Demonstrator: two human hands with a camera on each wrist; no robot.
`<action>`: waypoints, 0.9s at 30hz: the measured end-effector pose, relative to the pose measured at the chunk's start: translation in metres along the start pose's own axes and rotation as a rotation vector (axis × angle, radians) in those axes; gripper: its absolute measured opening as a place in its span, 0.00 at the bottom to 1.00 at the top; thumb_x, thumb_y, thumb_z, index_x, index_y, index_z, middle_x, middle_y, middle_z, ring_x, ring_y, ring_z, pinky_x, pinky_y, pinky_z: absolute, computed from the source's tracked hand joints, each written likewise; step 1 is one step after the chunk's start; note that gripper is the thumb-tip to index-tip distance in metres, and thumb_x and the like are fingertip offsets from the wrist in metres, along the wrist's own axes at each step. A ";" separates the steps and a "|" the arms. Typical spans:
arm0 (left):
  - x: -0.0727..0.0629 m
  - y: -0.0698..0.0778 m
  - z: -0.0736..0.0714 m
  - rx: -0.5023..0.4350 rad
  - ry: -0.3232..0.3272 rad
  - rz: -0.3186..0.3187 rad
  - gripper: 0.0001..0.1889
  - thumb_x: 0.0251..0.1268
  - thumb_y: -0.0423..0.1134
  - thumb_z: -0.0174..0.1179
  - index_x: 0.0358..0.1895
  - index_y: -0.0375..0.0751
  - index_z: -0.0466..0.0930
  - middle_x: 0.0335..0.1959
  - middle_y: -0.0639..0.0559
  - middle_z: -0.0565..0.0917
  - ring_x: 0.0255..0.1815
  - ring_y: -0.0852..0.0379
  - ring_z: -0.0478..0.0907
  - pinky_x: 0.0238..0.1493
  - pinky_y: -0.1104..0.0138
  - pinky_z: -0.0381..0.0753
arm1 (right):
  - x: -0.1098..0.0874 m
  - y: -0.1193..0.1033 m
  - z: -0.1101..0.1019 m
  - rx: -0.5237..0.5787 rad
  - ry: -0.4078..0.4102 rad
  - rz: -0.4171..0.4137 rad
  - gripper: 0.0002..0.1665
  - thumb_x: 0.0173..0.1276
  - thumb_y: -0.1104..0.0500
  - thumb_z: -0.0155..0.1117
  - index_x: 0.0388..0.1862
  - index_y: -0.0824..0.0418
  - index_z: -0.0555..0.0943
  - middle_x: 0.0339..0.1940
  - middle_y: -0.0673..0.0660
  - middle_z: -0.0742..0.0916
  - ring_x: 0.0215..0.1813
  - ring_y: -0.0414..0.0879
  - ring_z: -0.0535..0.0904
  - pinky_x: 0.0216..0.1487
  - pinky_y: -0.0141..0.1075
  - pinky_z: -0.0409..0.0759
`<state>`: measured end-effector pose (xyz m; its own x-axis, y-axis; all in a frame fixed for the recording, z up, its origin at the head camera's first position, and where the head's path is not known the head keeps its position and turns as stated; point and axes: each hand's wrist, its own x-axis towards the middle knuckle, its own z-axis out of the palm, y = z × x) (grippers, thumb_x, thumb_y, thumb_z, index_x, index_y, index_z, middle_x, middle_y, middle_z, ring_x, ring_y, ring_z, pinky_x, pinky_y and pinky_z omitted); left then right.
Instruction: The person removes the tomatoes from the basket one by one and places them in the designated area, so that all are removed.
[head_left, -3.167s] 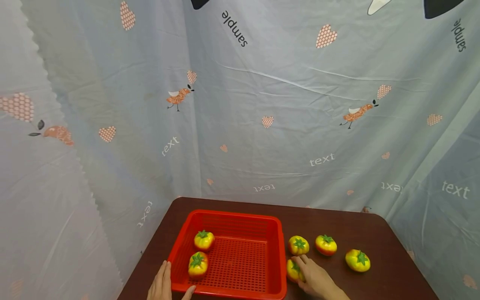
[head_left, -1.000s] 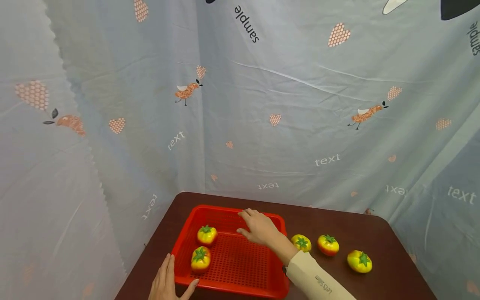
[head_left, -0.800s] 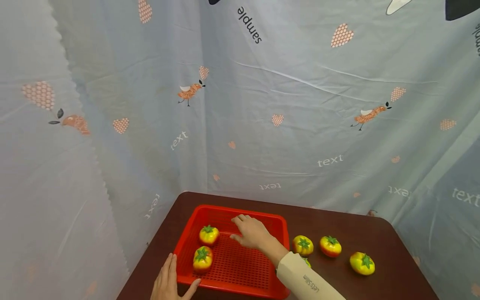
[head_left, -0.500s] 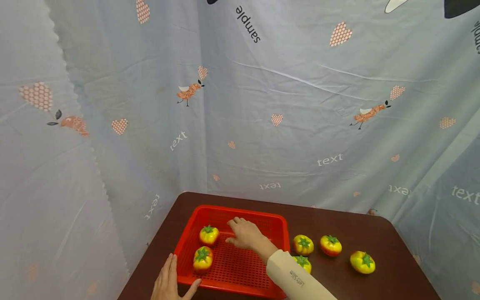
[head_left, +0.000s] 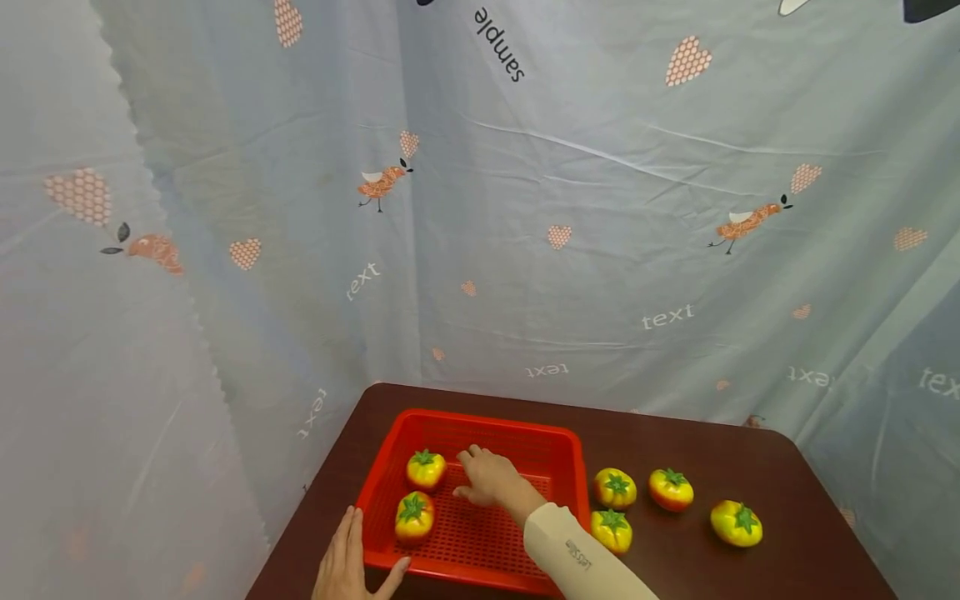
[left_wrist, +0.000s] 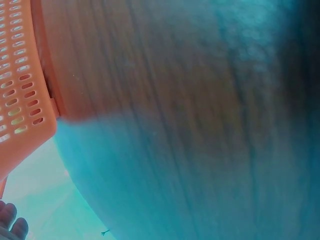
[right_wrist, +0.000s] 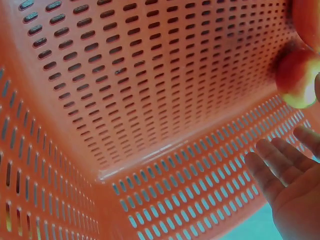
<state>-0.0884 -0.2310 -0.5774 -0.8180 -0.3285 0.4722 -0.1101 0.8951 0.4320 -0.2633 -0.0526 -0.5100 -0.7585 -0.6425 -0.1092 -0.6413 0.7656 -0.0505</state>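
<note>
My right hand (head_left: 491,479) reaches into the red plastic basket (head_left: 480,575), its fingers extended and nothing visible in it. To its left, two yellow-red fruits with green leafy tops stand on the basket floor: a rear fruit (head_left: 426,472) and a front fruit (head_left: 415,520). The right wrist view shows straight fingers (right_wrist: 272,162) beneath one fruit (right_wrist: 296,80), with the perforated basket wall behind. At the basket's front left corner rests my left hand (head_left: 347,562), fingers straight along the outside and thumb at the front rim. Only its fingertips (left_wrist: 19,227) show in the left wrist view.
Several similar fruits lie on the dark brown table (head_left: 787,550) right of the basket. Two sit close beside its wall, a back one (head_left: 615,490) and a front one (head_left: 611,533). A patterned grey-blue curtain (head_left: 562,292) hangs behind and at both sides.
From the front fruit beside the basket's right wall, my right hand has moved left into the basket and lower. That fruit stays on the table. My left hand keeps its place at the corner.
</note>
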 end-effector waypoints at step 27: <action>-0.001 -0.002 0.003 -0.010 0.013 -0.009 0.56 0.42 0.62 0.75 0.70 0.29 0.61 0.67 0.32 0.68 0.58 0.35 0.73 0.49 0.37 0.75 | 0.021 -0.030 0.014 0.055 0.024 0.001 0.39 0.67 0.41 0.64 0.71 0.58 0.68 0.68 0.59 0.76 0.66 0.52 0.76 0.62 0.40 0.78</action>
<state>-0.0886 -0.2316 -0.5809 -0.8098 -0.3405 0.4778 -0.1119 0.8891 0.4439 -0.2584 -0.0885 -0.5247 -0.7620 -0.6420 -0.0852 -0.6338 0.7663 -0.1054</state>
